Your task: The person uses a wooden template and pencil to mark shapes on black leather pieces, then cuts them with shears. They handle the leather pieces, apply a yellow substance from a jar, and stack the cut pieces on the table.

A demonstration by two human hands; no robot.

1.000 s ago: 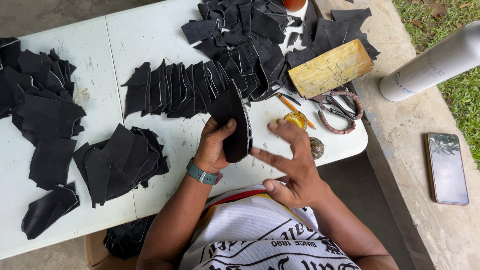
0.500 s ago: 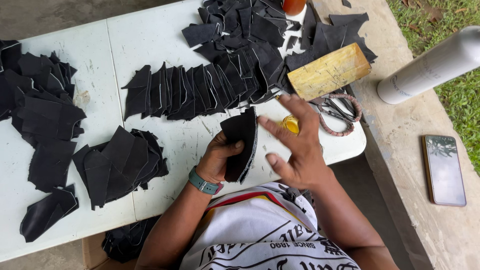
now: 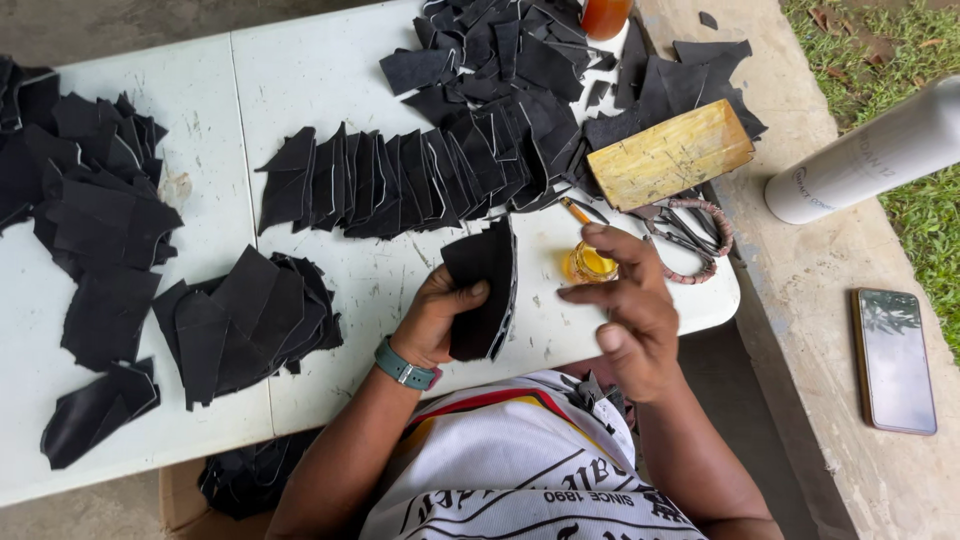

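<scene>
My left hand [image 3: 435, 320] grips a black leather piece [image 3: 482, 285], held upright over the white table [image 3: 300, 70], thumb pressed on its face. A teal band sits on that wrist. My right hand [image 3: 625, 305] hovers just right of the piece with fingers spread and nothing in it, its fingertips over a small jar of yellow glue [image 3: 588, 263]. Behind the held piece lies an overlapping row of black leather pieces [image 3: 400, 180].
More black leather piles lie at the left [image 3: 90, 215], centre-left [image 3: 245, 315] and back [image 3: 500, 45]. A yellow wooden block [image 3: 670, 152] and scissors [image 3: 685, 235] sit right of the glue. On the concrete ledge are a phone [image 3: 893, 358] and a white cylinder [image 3: 865, 160].
My left hand has turned the leather piece and drawn it slightly toward me. My right hand has reached forward from beside the piece to over the glue jar, fingers spreading.
</scene>
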